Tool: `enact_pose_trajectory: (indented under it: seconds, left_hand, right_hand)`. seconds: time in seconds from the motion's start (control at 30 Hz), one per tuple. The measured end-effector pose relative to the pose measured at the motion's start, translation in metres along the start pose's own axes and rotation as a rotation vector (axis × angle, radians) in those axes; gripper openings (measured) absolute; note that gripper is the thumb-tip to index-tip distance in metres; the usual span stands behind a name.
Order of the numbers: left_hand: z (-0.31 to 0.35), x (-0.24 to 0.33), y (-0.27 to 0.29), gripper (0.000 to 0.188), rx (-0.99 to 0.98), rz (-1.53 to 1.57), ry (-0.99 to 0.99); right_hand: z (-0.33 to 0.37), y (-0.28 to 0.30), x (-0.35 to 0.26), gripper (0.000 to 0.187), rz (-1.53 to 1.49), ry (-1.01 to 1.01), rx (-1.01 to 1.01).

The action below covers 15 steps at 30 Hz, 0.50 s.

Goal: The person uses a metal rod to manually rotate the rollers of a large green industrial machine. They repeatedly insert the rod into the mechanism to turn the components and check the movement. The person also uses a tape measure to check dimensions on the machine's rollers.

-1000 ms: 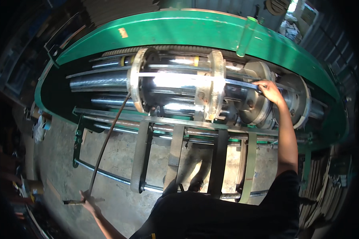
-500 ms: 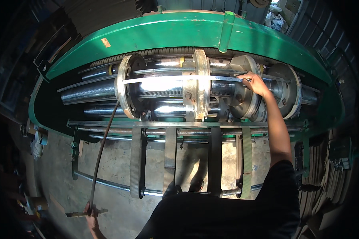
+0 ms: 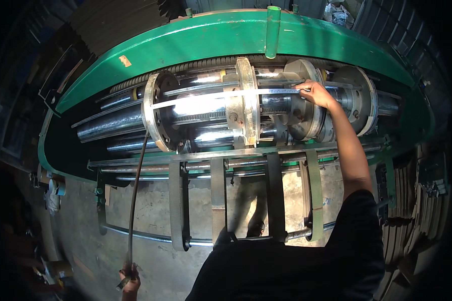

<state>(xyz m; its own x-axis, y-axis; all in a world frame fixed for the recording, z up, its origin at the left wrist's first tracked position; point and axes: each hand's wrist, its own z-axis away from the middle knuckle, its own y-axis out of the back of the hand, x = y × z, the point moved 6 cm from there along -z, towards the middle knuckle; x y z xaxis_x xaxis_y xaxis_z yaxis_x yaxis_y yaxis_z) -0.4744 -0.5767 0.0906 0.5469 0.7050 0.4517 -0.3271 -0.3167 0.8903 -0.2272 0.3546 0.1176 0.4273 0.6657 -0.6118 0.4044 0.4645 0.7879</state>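
Note:
My left hand [image 3: 130, 282] is closed around the crossbar end of a long thin T-handle wrench [image 3: 137, 193]. The wrench's far tip meets the lower edge of the left metal ring [image 3: 148, 114] on the machine's shaft. In my right hand [image 3: 315, 94], the fingers pinch one end of a long steel ruler [image 3: 186, 101]. The ruler lies across the front of the shaft assembly, from the left ring past the middle ring [image 3: 248, 103]. Bright glare whitens its left part. Right of my hand sits a further round metal disc [image 3: 354, 100].
A green machine frame [image 3: 196, 39] with an upright green tube [image 3: 272, 32] runs behind the shafts. Several belts [image 3: 177, 205] hang in front, down to a low metal bar [image 3: 150, 239]. Stacked cardboard [image 3: 409, 195] stands at the right.
My left hand has shifted slightly right, and the wrench's crossbar has turned from lying sideways to slanting. My right hand still pinches the ruler. The whole view has tilted a little.

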Motion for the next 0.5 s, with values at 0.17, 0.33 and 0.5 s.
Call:
enact_pose_trajectory:
  seconds: [0.17, 0.33, 0.5]
  left_hand:
    - [0.008, -0.051, -0.011, 0.057, -0.134, -0.097, 0.236]
    - [0.001, 0.034, 0.0, 0.056, -0.166, -0.173, 0.189]
    - [-0.004, 0.046, 0.002, 0.066, -0.321, -0.226, 0.218]
  right_hand:
    - [0.001, 0.002, 0.009, 0.03, 0.005, -0.013, 0.006]
    - [0.003, 0.005, 0.009, 0.032, -0.001, 0.003, 0.013]
    - [0.006, 0.009, 0.011, 0.034, -0.014, 0.015, 0.007]
